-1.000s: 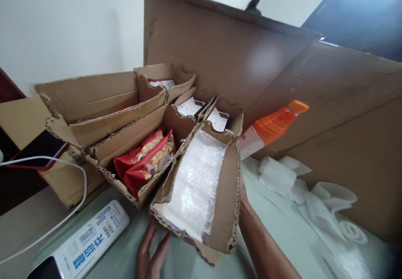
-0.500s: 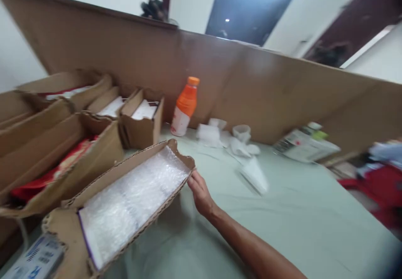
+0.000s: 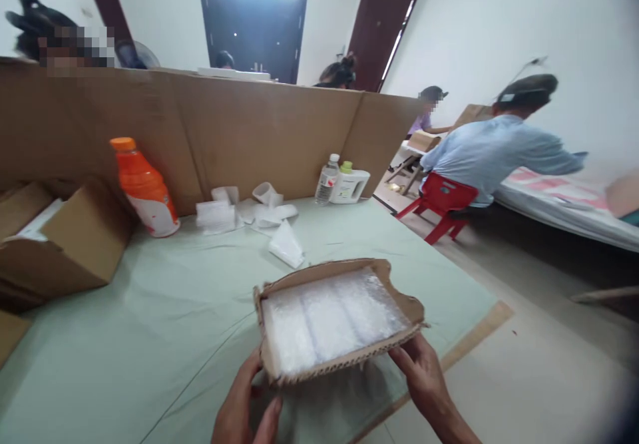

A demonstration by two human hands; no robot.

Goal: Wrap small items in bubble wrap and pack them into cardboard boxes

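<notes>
Two hands hold a torn cardboard tray (image 3: 339, 317) of bubble wrap (image 3: 332, 315) above the green worktop (image 3: 124, 337): left hand (image 3: 247, 407) seemingly cupped underneath, right hand (image 3: 424, 377) gripping its right end.

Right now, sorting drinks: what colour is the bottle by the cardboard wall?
Orange bottle, white lower label; head view.

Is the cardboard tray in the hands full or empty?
Full: bubble wrap fills the tray from wall to wall.

Two hands – left (image 3: 244, 411), right (image 3: 424, 377); one bubble-wrap tray (image 3: 334, 317); three bottles – orange (image 3: 144, 188), clear (image 3: 327, 181), white (image 3: 350, 184).
</notes>
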